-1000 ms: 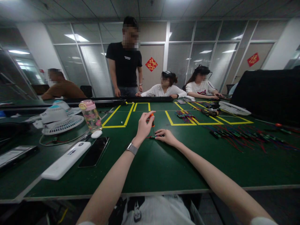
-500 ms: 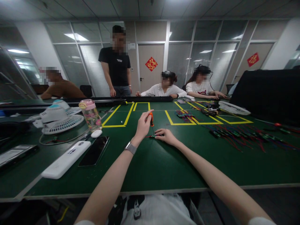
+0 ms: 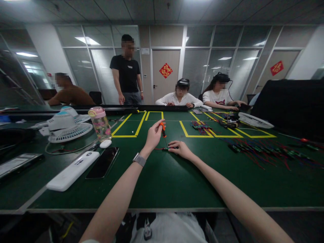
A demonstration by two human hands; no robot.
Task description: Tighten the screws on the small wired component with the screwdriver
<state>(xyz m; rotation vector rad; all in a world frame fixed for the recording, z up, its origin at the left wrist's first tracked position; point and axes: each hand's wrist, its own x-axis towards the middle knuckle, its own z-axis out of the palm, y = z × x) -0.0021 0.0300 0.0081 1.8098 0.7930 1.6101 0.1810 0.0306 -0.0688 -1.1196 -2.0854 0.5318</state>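
Note:
My left hand (image 3: pixel 153 136) is closed around the orange and black handle of a screwdriver (image 3: pixel 164 131). Its thin shaft points down, leaning slightly, with the tip at a small green circuit board (image 3: pixel 165 149) on the table. A red wire runs out from the board's left side. My right hand (image 3: pixel 181 150) rests on the tabletop with its fingertips pinching the board's right end. Those fingers partly cover the board, so the exact spot where the tip meets it is too small to make out.
On the left lie a phone (image 3: pixel 102 163), a white power bank (image 3: pixel 73 171), a pink-lidded bottle (image 3: pixel 100 125) and white fans (image 3: pixel 67 130). Several wired boards (image 3: pixel 268 152) spread out on the right, with another wire bundle (image 3: pixel 201 127) by yellow tape. Co-workers are across the table.
The screwdriver's handle shows more below my left fingers and leans more to the left. My right hand stays at the board. The view has shifted slightly. One co-worker's head is lower.

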